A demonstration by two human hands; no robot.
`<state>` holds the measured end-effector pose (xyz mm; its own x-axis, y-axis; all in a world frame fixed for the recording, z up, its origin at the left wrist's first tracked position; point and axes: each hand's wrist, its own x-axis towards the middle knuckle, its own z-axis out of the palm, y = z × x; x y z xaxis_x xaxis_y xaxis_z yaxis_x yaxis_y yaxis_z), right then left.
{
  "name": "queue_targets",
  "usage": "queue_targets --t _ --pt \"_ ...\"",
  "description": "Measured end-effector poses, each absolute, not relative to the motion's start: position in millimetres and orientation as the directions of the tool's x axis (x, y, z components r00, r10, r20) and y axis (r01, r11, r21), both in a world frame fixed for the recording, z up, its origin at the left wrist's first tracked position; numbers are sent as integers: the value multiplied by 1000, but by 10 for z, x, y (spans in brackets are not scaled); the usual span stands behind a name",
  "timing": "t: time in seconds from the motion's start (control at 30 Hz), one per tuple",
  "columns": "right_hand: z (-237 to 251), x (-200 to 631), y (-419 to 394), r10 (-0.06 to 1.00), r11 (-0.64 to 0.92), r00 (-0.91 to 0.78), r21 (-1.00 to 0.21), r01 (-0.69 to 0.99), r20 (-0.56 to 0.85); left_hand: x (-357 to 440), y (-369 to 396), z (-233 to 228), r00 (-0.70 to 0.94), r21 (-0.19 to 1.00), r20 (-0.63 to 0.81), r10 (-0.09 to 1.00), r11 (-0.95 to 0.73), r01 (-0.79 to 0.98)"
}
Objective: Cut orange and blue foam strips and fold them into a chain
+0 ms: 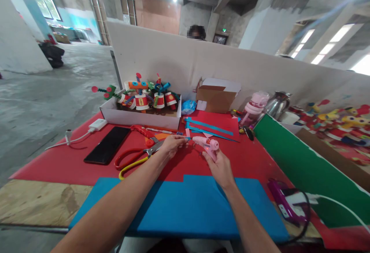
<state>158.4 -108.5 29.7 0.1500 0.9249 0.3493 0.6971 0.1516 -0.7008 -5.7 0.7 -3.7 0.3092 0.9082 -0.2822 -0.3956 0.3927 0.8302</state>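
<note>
The pink plastic glue gun (207, 142) is above the red-covered counter (251, 160), the grip of the right hand (222, 168) closed around it. At nine o'clock, the left hand (173, 145) pinches a small blue piece (188, 139); a white cardboard box (144, 120) stands at ten.

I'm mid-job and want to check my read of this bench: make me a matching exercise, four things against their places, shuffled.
Things:
1. glue gun
2. phone
3. cup figures
4. small blue piece

Places:
A. lying flat near the white adapter
B. at the fingertips of the left hand
C. held in the right hand
D. inside the white box

Right pairs: 1-C, 2-A, 3-D, 4-B.
</note>
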Motion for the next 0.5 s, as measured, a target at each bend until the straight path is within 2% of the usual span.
queue_targets --t 0.5 --pt "324 1545 -1102 929 173 118 -693 699 351 -50 30 -77 291 832 -282 914 384 -401"
